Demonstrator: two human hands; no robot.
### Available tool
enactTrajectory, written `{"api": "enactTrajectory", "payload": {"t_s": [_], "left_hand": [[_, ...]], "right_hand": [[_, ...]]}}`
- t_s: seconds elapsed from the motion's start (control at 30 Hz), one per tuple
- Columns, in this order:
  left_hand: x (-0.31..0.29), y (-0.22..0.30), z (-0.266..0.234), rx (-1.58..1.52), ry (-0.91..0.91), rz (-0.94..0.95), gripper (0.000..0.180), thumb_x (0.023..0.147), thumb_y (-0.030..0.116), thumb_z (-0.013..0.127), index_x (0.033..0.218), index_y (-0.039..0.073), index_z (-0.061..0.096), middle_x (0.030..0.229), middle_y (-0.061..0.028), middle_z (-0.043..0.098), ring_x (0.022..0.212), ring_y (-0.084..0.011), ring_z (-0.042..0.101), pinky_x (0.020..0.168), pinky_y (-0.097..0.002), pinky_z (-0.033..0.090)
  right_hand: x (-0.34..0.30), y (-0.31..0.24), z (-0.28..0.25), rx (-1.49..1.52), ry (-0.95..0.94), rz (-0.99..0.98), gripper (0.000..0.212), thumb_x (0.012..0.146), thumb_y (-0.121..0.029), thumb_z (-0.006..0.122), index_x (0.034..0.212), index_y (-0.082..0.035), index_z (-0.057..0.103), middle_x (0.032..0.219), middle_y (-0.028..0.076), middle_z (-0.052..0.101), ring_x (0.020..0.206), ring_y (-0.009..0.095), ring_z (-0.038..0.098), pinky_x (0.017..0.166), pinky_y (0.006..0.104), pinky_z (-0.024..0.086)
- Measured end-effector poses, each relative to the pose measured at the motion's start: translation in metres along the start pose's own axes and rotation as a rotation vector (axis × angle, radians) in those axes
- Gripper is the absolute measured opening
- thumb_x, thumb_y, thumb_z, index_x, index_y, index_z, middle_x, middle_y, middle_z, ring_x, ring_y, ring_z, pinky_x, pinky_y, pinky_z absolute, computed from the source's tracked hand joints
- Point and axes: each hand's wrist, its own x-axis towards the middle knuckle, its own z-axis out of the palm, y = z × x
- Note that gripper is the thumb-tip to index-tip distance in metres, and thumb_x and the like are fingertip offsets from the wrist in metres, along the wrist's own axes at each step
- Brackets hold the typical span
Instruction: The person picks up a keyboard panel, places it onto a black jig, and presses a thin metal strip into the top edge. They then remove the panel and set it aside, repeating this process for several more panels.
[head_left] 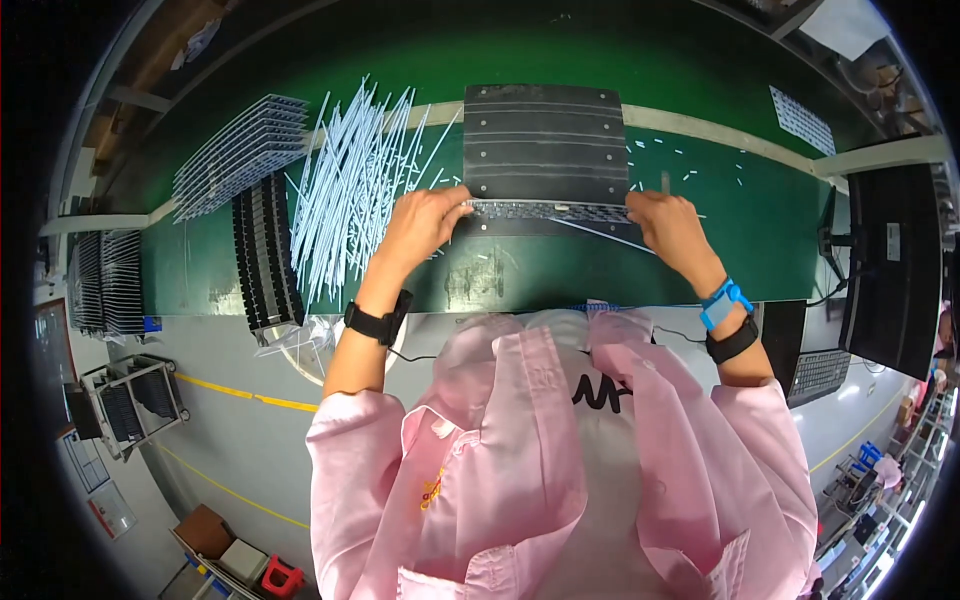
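Note:
Stretched between my two hands, a thin light perforated strip or panel [520, 211], seen nearly edge-on, lies over the near part of a black grooved board [543, 150]. My left hand [425, 225] pinches its left end. At the other end my right hand [675, 228] has its fingers closed on it. A pale blue rod [608, 235] slants from under the panel toward my right wrist. Left of the board lies a loose heap of similar rods [345, 195]. The panel's face and my fingertips are partly hidden.
Left of the rods are stacked perforated panels [240, 150] and a black slotted rack [266, 250]. Short pale offcuts [680, 152] lie scattered on the green table [740, 225]. At right are another perforated panel [802, 120], a monitor [893, 290] and a keyboard [820, 372].

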Motion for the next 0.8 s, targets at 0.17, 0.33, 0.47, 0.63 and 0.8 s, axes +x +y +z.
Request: {"api": "enactTrajectory", "payload": {"t_s": [0.17, 0.33, 0.47, 0.63, 0.8], "left_hand": [[0.003, 0.004, 0.007, 0.007, 0.027, -0.009, 0.010, 0.075, 0.014, 0.058, 0.077, 0.006, 0.053, 0.064, -0.0142, 0.055, 0.061, -0.0344, 0.052, 0.051, -0.0410, 0.040], [0.004, 0.000, 0.007, 0.081, -0.017, -0.011, 0.011, 0.076, 0.016, 0.058, 0.076, 0.005, 0.054, 0.065, -0.0138, 0.055, 0.060, -0.0333, 0.052, 0.051, -0.0387, 0.039], [0.009, -0.006, 0.009, 0.030, 0.031, -0.011, 0.012, 0.076, 0.016, 0.058, 0.076, 0.004, 0.053, 0.064, -0.0144, 0.054, 0.059, -0.0345, 0.050, 0.050, -0.0373, 0.038], [0.052, -0.044, -0.001, -0.152, -0.124, -0.043, 0.016, 0.074, 0.017, 0.060, 0.078, 0.003, 0.054, 0.063, -0.0144, 0.054, 0.057, -0.0276, 0.053, 0.051, -0.0354, 0.038], [0.048, -0.034, -0.015, -0.252, -0.372, -0.117, 0.021, 0.074, 0.021, 0.062, 0.080, 0.002, 0.057, 0.066, -0.0118, 0.058, 0.062, -0.0190, 0.055, 0.055, -0.0322, 0.040]], "right_hand": [[-0.001, 0.003, -0.004, -0.047, -0.034, 0.047, 0.009, 0.069, -0.002, 0.055, 0.074, -0.004, 0.048, 0.069, 0.014, 0.054, 0.067, 0.036, 0.052, 0.055, 0.0417, 0.041], [-0.004, 0.007, 0.008, -0.006, -0.001, 0.045, 0.009, 0.069, -0.002, 0.054, 0.076, -0.005, 0.052, 0.070, 0.013, 0.057, 0.066, 0.033, 0.055, 0.055, 0.0406, 0.043], [0.005, 0.014, 0.012, 0.014, -0.004, 0.067, 0.010, 0.068, -0.002, 0.055, 0.077, -0.004, 0.052, 0.069, 0.014, 0.056, 0.067, 0.035, 0.054, 0.056, 0.0410, 0.042], [0.055, 0.048, 0.012, 0.096, -0.005, -0.009, 0.013, 0.068, -0.003, 0.058, 0.080, -0.003, 0.053, 0.071, 0.018, 0.055, 0.069, 0.036, 0.054, 0.057, 0.0418, 0.041], [0.072, 0.047, 0.003, 0.132, -0.296, -0.214, 0.015, 0.068, -0.005, 0.060, 0.080, -0.001, 0.053, 0.070, 0.019, 0.053, 0.065, 0.037, 0.050, 0.055, 0.0388, 0.040]]}}
